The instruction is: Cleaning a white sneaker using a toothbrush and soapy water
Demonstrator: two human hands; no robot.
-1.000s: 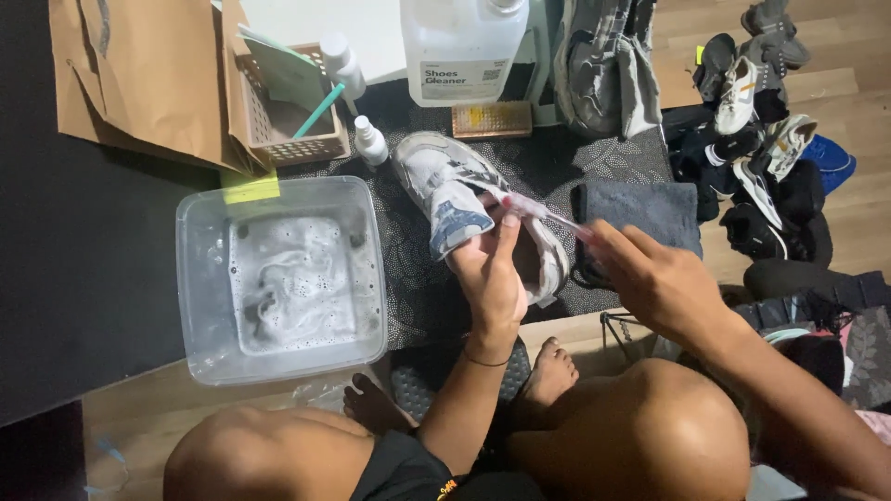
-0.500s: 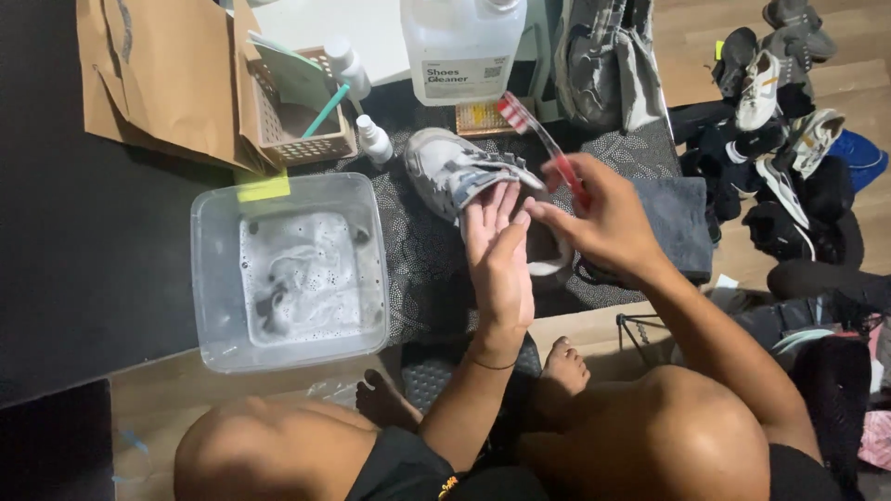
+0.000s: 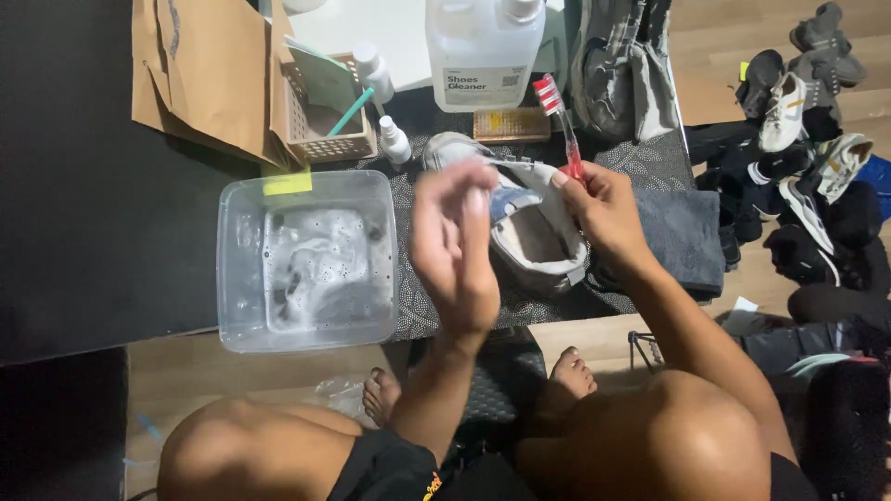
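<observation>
My right hand (image 3: 599,204) grips a red and white toothbrush (image 3: 560,121), bristles up, just right of a grey and white sneaker (image 3: 529,227) that lies on a speckled dark mat (image 3: 640,158). My left hand (image 3: 453,243) is raised above the sneaker's left side, fingers spread and blurred, holding nothing. A clear plastic tub (image 3: 306,260) of soapy water sits left of the sneaker.
A large white cleaner jug (image 3: 483,46), a small wooden brush (image 3: 510,123), a small spray bottle (image 3: 393,139) and a basket (image 3: 320,116) stand at the back. Brown paper (image 3: 204,70) lies at back left. A folded grey towel (image 3: 682,237) and a pile of shoes (image 3: 807,121) are at right.
My left hand has lifted off the sneaker and turned, now blurred above it. My right hand has raised the toothbrush upright, away from the shoe.
</observation>
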